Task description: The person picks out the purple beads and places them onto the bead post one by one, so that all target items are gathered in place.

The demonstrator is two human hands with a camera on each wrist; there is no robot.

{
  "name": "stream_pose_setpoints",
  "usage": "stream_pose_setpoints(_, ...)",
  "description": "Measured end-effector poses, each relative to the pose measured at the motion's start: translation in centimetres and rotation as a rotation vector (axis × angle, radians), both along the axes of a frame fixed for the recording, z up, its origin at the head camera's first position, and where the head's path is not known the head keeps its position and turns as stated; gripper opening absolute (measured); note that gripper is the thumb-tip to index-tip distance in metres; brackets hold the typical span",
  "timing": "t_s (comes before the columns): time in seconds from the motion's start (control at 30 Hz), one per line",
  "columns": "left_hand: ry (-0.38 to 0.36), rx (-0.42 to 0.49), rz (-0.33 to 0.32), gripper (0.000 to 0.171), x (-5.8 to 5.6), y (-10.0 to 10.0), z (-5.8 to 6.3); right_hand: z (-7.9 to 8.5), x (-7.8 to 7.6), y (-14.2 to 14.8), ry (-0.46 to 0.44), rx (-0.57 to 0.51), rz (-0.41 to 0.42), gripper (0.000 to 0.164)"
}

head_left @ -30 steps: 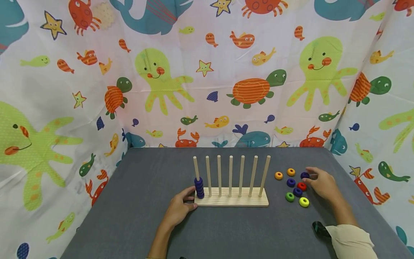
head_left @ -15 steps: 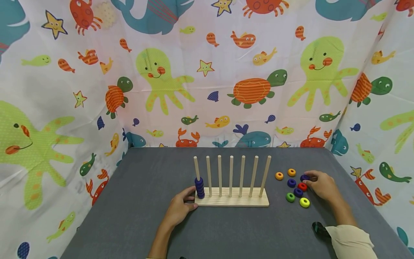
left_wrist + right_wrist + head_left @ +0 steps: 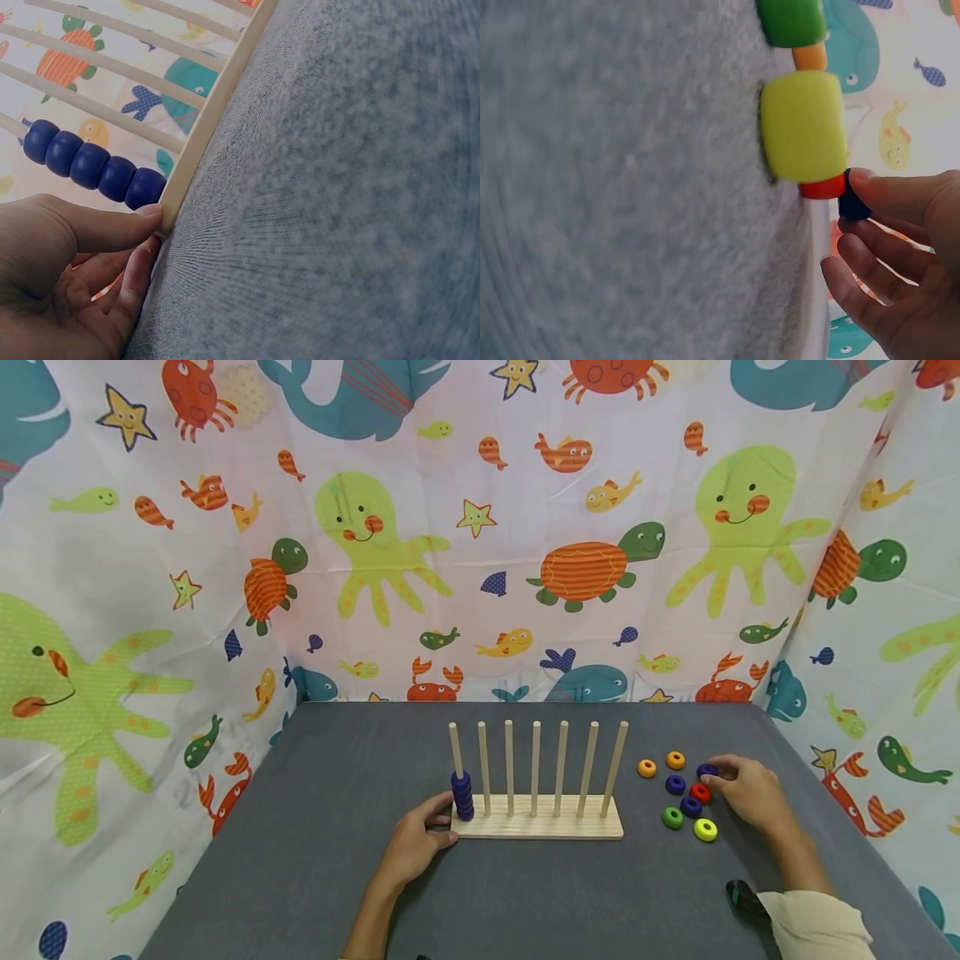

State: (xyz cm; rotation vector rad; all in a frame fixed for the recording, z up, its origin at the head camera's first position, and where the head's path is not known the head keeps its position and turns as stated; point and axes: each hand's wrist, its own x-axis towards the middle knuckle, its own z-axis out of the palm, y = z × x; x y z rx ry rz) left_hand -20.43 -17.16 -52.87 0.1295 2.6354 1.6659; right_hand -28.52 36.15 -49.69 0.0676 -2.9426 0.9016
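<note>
A pale wooden peg stand (image 3: 537,827) with several upright pegs stands mid-table. On its leftmost peg is a stack of several dark blue beads (image 3: 462,796). My left hand (image 3: 414,843) holds the stand's left end, thumb on the front corner of the base; in the left wrist view the thumb (image 3: 112,225) lies just below the lowest bead. At the right, my right hand (image 3: 750,789) pinches a dark blue bead (image 3: 853,199) between thumb and fingertips, the other fingers spread loosely. A red bead (image 3: 701,792) sits right beside it, partly hidden behind a yellow bead (image 3: 804,127) in the right wrist view.
Loose beads lie between stand and right hand: two orange, one of them an orange bead (image 3: 647,768), two more blue, a green bead (image 3: 672,817) and the yellow one. A black object (image 3: 744,897) is at the right sleeve. A sea-animal curtain (image 3: 480,527) borders the grey table (image 3: 360,760).
My right hand has come slightly down toward me, its fingers now closer around the blue bead. The left hand and the stand have not moved.
</note>
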Motion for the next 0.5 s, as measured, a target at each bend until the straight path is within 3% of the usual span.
stream_pose_setpoints(0.5,-0.004,-0.006,0.001,0.062,0.0,-0.1,0.0,3.3,1.2,-3.9,0.079,-0.018,0.068,0.044)
